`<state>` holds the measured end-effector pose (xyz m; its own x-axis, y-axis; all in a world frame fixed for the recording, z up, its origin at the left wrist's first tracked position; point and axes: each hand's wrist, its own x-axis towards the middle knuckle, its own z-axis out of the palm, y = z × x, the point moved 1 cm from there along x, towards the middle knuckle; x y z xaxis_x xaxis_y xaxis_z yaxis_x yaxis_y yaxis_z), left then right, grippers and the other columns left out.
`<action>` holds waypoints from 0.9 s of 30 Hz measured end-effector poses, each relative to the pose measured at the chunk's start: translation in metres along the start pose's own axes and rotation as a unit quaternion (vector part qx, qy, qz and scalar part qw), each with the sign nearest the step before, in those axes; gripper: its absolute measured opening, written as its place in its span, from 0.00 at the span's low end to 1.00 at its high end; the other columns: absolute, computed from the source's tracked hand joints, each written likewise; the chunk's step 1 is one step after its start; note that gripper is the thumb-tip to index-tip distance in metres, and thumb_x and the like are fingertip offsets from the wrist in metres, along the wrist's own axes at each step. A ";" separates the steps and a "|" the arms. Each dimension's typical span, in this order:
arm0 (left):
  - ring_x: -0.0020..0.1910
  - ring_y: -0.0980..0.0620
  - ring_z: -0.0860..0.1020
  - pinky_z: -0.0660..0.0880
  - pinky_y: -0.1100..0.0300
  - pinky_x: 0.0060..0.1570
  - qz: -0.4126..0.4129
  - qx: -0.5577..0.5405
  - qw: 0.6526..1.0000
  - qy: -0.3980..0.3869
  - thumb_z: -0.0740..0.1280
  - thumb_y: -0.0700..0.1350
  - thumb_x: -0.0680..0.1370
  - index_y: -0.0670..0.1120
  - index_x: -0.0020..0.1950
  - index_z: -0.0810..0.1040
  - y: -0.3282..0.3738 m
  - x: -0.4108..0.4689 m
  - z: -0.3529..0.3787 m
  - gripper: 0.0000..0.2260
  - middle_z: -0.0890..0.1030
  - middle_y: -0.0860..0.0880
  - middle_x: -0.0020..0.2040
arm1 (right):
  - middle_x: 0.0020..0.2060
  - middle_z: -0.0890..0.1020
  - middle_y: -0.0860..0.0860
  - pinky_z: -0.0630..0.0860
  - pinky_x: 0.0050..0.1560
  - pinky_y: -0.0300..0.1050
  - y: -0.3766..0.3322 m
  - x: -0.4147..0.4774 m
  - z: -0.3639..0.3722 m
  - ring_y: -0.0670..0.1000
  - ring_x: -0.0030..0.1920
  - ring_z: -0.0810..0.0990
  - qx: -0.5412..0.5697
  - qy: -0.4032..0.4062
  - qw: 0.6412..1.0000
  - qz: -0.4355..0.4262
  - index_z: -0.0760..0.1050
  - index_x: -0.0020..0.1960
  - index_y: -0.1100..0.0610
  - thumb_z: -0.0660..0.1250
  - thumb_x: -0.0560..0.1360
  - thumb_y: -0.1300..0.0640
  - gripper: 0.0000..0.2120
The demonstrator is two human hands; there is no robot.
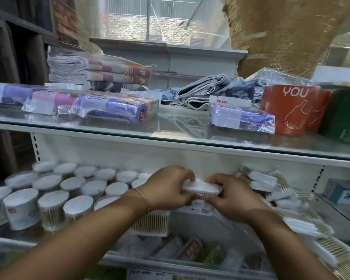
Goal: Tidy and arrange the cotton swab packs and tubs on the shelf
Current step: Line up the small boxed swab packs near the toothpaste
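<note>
A flat pack of cotton swabs point(200, 187) with white tips up is held between both hands over the middle of the lower shelf. My left hand point(167, 188) grips its left end; my right hand point(227, 196) pinches its right end and lower edge. Several round tubs of swabs point(55, 196) with white tops stand in rows on the left of this shelf. More flat packs point(271, 183) lean in a slanted row on the right, running toward the front. Another pack point(150, 223) stands under my left wrist.
The glass shelf above point(180, 136) holds wrapped purple packs point(117, 110), folded cloths point(206, 91) and red and green rolls point(295, 110). A blue-white box point(343, 191) sits at the far right. Boxed goods lie on the shelf below point(190, 251).
</note>
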<state>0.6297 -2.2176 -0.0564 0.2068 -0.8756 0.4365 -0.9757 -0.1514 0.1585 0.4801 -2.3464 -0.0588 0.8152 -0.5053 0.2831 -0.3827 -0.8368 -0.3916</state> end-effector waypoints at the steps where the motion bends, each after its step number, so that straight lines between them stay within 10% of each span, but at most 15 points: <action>1: 0.54 0.50 0.75 0.73 0.57 0.52 -0.001 0.012 1.000 -0.017 0.70 0.58 0.74 0.51 0.63 0.77 0.000 -0.001 0.003 0.20 0.78 0.50 0.55 | 0.52 0.80 0.45 0.70 0.47 0.40 0.001 -0.001 0.008 0.47 0.48 0.78 -0.007 -0.006 1.000 0.003 0.77 0.58 0.46 0.73 0.72 0.45 0.17; 21: 0.52 0.47 0.76 0.69 0.57 0.51 -0.009 0.196 0.972 -0.130 0.68 0.50 0.73 0.50 0.57 0.75 0.015 0.008 0.034 0.13 0.78 0.49 0.54 | 0.62 0.73 0.54 0.70 0.58 0.45 -0.009 -0.010 0.051 0.55 0.62 0.74 0.009 0.000 0.999 0.040 0.65 0.71 0.52 0.69 0.74 0.51 0.28; 27: 0.63 0.42 0.70 0.66 0.50 0.63 0.007 0.193 0.976 -0.098 0.64 0.54 0.71 0.48 0.71 0.66 0.020 -0.001 0.044 0.29 0.71 0.46 0.63 | 0.61 0.78 0.51 0.76 0.58 0.46 -0.001 -0.029 0.030 0.51 0.57 0.79 0.043 0.018 0.998 0.037 0.65 0.73 0.49 0.68 0.73 0.52 0.29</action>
<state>0.6064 -2.2401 -0.0923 0.2131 -0.9438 0.2527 -0.9408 -0.2681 -0.2076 0.4702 -2.3247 -0.0930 0.7689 -0.5740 0.2817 -0.4016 -0.7764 -0.4858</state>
